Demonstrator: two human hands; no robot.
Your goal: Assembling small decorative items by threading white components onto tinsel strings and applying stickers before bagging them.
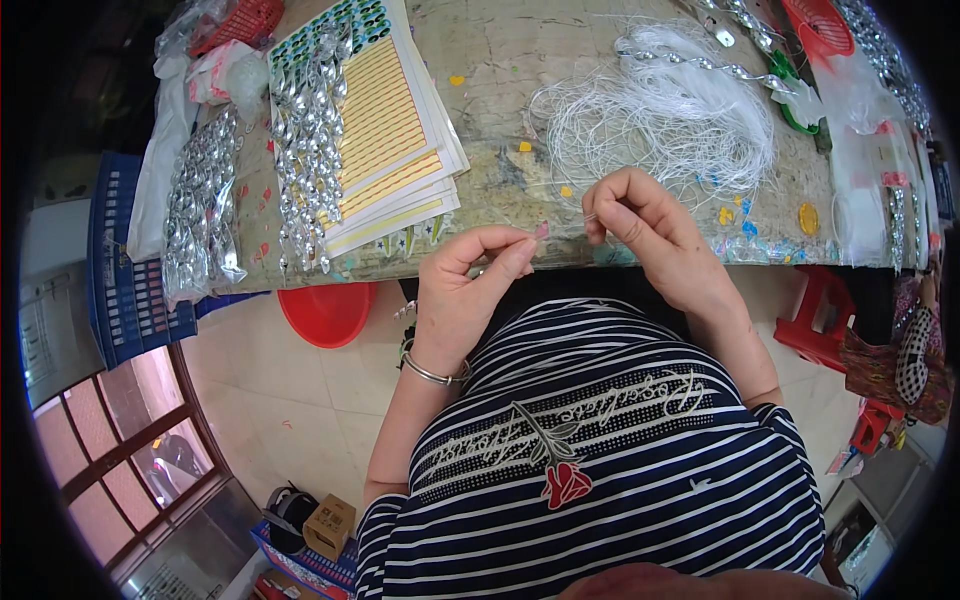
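Note:
Both hands are raised over the near edge of the table. My left hand (pixel 470 275), with a bangle at its wrist, has its thumb and forefinger pinched on a small pink piece (pixel 541 230). A short gap to the right, my right hand (pixel 650 235) is closed in a pinch too. A fine pale strand seems to show at its fingertips, too thin to name surely. Beyond the right hand lies a loose heap of white thread (pixel 690 115), with a twisted silver strand (pixel 690 62) across it.
Silver twisted strips (pixel 310 150) lie on printed sticker sheets (pixel 395 130) at the left, beside another silver bundle (pixel 205 200). Red baskets (pixel 820 25) and plastic bags stand at the far corners. Below the table are a red basin (pixel 328 312) and a red stool (pixel 818 318).

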